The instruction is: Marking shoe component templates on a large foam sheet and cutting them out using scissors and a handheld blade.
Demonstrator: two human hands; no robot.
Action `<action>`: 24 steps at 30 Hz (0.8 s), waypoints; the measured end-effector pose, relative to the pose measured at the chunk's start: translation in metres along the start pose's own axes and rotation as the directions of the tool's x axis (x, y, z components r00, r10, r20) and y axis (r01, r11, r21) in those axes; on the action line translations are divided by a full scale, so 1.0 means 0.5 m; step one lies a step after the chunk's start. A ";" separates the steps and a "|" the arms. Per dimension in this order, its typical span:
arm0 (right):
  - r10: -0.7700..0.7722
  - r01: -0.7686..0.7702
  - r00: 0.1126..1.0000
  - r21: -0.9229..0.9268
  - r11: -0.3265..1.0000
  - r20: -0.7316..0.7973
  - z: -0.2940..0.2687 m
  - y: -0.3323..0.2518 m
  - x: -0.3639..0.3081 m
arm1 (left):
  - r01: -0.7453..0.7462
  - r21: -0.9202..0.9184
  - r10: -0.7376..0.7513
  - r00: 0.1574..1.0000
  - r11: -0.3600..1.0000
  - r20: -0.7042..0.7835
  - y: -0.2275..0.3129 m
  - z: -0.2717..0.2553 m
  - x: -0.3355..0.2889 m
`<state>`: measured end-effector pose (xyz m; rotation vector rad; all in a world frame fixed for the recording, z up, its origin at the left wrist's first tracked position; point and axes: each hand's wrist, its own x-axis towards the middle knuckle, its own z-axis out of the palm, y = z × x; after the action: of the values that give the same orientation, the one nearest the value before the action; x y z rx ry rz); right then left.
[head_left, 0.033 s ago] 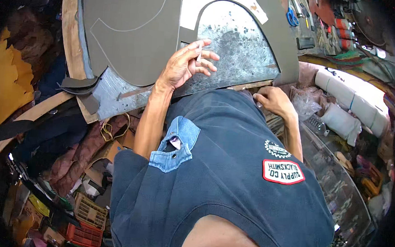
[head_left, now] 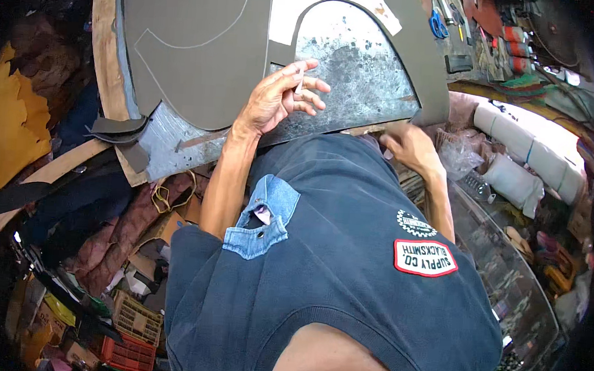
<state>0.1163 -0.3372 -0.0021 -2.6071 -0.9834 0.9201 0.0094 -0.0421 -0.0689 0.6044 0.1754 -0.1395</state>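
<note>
Here the left hand [head_left: 278, 97] pinches a small white marking stick [head_left: 300, 79] between thumb and forefinger, the other fingers loosely curled, resting on the scratched metal sheet [head_left: 358, 73] that covers the work board. The stick's tip sits just over the metal, beside the cut edge of a large grey sheet of material [head_left: 197, 43] — this carries a thin pale curved line drawn across it. A second grey piece [head_left: 421, 50], arched like a band, curves round the metal's far and right side. The right hand [head_left: 408, 146] is at the near edge of the board, by the end of that band; whether it grips anything I cannot tell, fingers partly hidden. Wooden board rim [head_left: 104, 51] at left, grey offcuts [head_left: 120, 130] at its corner. Farther off — blue-handled scissors [head_left: 436, 22] among tools, white rolls [head_left: 516, 155] at right, yellow sheet [head_left: 8, 134] at left, red crate [head_left: 127, 353] below.
</note>
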 end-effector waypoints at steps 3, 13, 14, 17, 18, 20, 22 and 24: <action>-0.054 0.079 0.949 0.070 0.994 -0.310 -0.012 -0.047 0.040 | 0.055 -0.016 -0.055 0.998 0.998 0.010 0.022 0.039 -0.008; -0.206 0.243 0.968 0.722 0.647 -0.141 -0.057 -0.200 0.127 | 0.237 0.195 -0.277 0.937 0.952 0.212 0.050 0.076 -0.001; -0.195 0.237 0.970 0.720 0.653 -0.143 -0.051 -0.199 0.131 | 0.218 0.219 -0.263 0.943 0.951 0.204 0.052 0.078 -0.002; -0.169 0.206 0.977 0.755 0.622 -0.127 -0.049 -0.209 0.138 | 0.191 0.234 -0.241 0.948 0.953 0.206 0.057 0.072 0.000; -0.171 0.204 0.978 0.754 0.625 -0.122 -0.046 -0.208 0.142 | 0.189 0.230 -0.237 0.949 0.955 0.206 0.058 0.070 -0.001; -0.151 0.157 0.985 0.767 0.622 -0.079 -0.034 -0.201 0.151 | 0.182 0.222 -0.224 0.958 0.958 0.181 0.058 0.068 -0.004; -0.157 0.170 0.983 0.764 0.622 -0.091 -0.037 -0.204 0.151 | 0.185 0.161 -0.213 0.962 0.969 0.172 0.056 0.071 -0.003; -0.165 0.187 0.981 0.762 0.620 -0.107 -0.037 -0.207 0.153 | 0.188 0.105 -0.203 0.966 0.977 0.161 0.056 0.070 -0.002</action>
<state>0.1181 -0.2086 0.0161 -1.7451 -0.6096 0.9671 0.0175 -0.0391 -0.0250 0.6604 0.0616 -0.3913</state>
